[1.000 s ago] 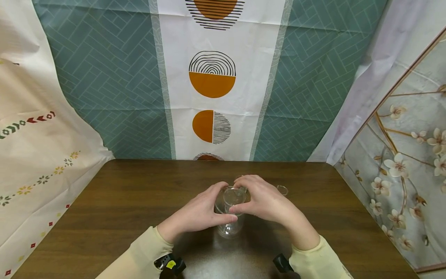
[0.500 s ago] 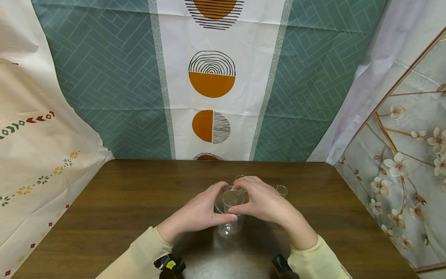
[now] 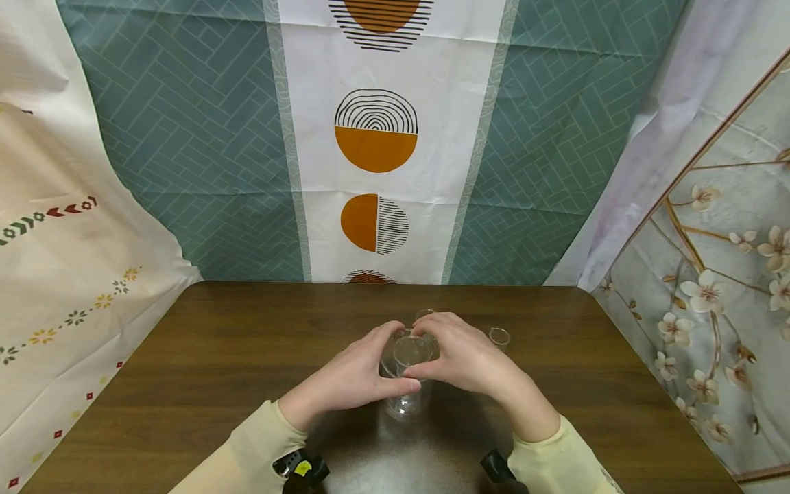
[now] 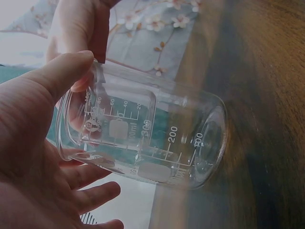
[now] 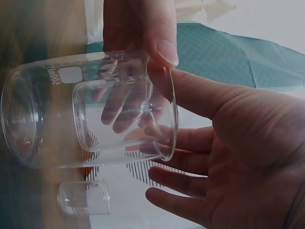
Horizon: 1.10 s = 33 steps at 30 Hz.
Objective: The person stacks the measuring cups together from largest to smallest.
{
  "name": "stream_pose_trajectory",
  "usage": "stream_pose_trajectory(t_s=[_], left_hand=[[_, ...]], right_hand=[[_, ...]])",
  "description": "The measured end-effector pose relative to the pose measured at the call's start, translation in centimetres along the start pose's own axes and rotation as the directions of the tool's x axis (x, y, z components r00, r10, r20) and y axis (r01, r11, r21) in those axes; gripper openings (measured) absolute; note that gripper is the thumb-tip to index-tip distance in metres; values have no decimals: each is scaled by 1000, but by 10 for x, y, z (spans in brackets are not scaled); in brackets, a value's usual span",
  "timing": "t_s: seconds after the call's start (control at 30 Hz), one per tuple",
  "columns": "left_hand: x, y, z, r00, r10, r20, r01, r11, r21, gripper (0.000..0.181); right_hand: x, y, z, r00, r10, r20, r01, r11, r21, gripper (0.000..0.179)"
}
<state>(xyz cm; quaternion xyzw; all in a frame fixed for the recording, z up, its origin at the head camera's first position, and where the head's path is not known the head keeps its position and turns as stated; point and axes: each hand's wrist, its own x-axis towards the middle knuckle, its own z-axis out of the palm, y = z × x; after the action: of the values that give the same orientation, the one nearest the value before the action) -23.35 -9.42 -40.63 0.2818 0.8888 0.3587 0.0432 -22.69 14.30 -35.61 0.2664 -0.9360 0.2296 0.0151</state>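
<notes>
A large clear glass beaker [image 3: 404, 406] with white volume markings stands upright on the table. Inside its upper part hangs a smaller glass beaker [image 4: 119, 109], its base well above the large one's bottom. My left hand [image 3: 354, 374] holds the large beaker near its rim, thumb on the near side and fingers around the far side. From the right, my right hand [image 3: 465, 353] holds the small beaker by its rim, thumb near and fingers far, at the large beaker's mouth. In the right wrist view both thumbs sit close together at the large rim.
Another small glass beaker [image 5: 83, 198] stands on the brown wooden table [image 3: 247, 343]; the head view has a beaker [image 3: 498, 339] right of my right hand. The rim of one more glass [image 3: 424, 313] shows behind that hand. Patterned cloths [image 3: 204, 151] hang around the table.
My right hand and the small beaker have shifted very slightly left, the beaker's rim sitting a touch lower than one second ago. My left hand and the large beaker stay in place.
</notes>
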Motion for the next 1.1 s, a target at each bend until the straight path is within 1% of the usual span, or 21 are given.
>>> stream_pose_trajectory(t_s=[0.1, 0.3, 0.6, 0.77, 0.97, 1.1], left_hand=[[0, 0, 0, 1000, 1, -1, -1, 1000, -2, 96], [0, 0, 0, 1000, 1, 4, -1, 1000, -5, 95], [0, 1, 0, 1000, 9, 2, -9, 1000, -4, 89], [-1, 1, 0, 1000, 11, 3, -11, 1000, -8, 92], [-1, 3, -1, 1000, 12, 3, -12, 1000, -11, 89], [-1, 2, -1, 1000, 8, 4, -8, 1000, -13, 91]], right_hand=[[1, 0, 2, 1000, -4, -7, 4, 1000, -1, 52], [1, 0, 5, 1000, -14, -8, 14, 1000, -8, 48], [3, 0, 8, 1000, 4, -8, -4, 1000, -9, 49], [4, 0, 9, 1000, 6, -4, -7, 1000, -13, 48], [5, -1, 9, 1000, 11, -2, -11, 1000, -17, 47], [5, -1, 10, 1000, 13, 1, -13, 1000, -20, 47]])
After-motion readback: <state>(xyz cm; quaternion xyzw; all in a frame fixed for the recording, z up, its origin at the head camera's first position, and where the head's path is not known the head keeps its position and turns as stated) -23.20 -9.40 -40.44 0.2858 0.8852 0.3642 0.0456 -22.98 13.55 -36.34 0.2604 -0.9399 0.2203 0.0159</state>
